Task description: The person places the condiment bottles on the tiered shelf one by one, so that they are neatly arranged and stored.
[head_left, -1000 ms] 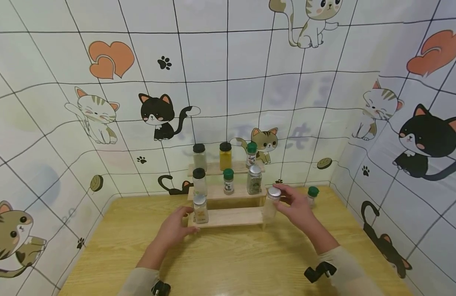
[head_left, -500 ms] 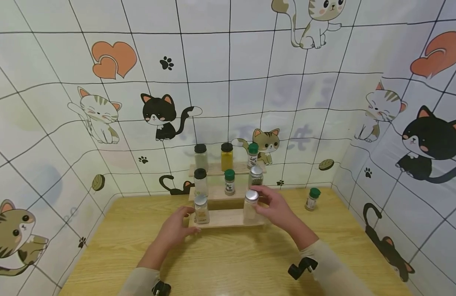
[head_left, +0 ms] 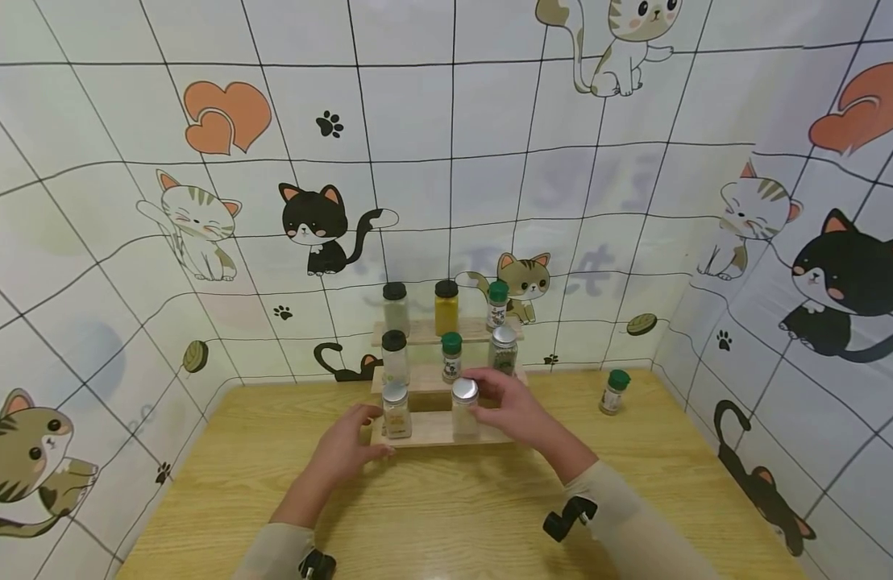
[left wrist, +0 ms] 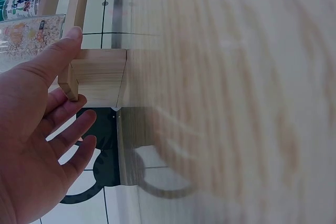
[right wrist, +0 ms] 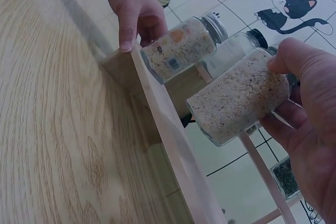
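Observation:
My left hand (head_left: 342,447) pinches the left end of the wooden tiered rack's lowest shelf (head_left: 430,428), thumb on top and a finger beneath. My right hand (head_left: 515,412) holds a silver-lidded glass jar (head_left: 463,419) of pale grains between thumb and fingers. In the right wrist view that held jar (right wrist: 241,95) appears tilted, its base seemingly just above the lowest shelf. On that shelf's left end, beside my left hand, stands another silver-lidded jar (head_left: 396,417) with a label and light flakes.
The middle tier bears a black-lidded jar (head_left: 395,358), a green-capped bottle (head_left: 451,358) and a silver-lidded jar (head_left: 502,350). Up top are a black-lidded jar (head_left: 395,310), a yellow jar (head_left: 446,310) and a green-capped bottle (head_left: 497,306). Another green-capped bottle (head_left: 613,395) stands right on the table.
My right hand has carried the silver-lidded jar leftward, from the rack's right end to the middle of the lowest shelf. The left hand keeps its place on the rack.

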{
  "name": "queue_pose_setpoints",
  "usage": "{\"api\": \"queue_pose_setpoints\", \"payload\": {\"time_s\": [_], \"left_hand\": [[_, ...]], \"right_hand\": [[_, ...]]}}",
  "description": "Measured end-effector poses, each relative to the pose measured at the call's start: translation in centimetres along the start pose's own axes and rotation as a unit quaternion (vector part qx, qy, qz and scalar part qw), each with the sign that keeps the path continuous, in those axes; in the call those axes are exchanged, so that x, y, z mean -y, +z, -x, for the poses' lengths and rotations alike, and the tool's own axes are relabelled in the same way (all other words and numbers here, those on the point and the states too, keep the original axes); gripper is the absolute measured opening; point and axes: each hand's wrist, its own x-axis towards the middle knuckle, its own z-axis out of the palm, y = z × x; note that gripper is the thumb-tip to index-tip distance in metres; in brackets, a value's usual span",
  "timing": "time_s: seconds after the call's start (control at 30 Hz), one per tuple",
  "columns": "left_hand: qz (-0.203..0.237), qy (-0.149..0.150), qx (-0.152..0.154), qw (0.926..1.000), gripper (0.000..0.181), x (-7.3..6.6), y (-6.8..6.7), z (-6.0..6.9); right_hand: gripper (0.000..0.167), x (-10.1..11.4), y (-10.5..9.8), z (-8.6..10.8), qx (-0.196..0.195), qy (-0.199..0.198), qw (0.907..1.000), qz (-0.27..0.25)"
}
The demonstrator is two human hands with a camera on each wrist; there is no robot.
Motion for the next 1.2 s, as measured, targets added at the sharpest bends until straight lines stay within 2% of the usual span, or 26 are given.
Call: {"api": "queue_pose_setpoints", "payload": {"time_s": [0.27, 0.73, 1.2], "left_hand": [[0.0, -0.001, 0.004, 1.0, 0.065, 0.3, 0.3, 0.0], [0.0, -0.001, 0.002, 1.0, 0.065, 0.4, 0.4, 0.0], [0.005, -0.001, 0.006, 1.0, 0.065, 0.4, 0.2, -0.2]], "right_hand": [[0.054, -0.9, 0.7, -0.5, 0.009, 0.021, 0.9997, -0.006], [0.054, -2.4, 1.8, -0.8, -0.01, 0.021, 0.9997, 0.003], [0.058, -2.4, 2.1, -0.7, -0.006, 0.021, 0.9998, 0.004]]}}
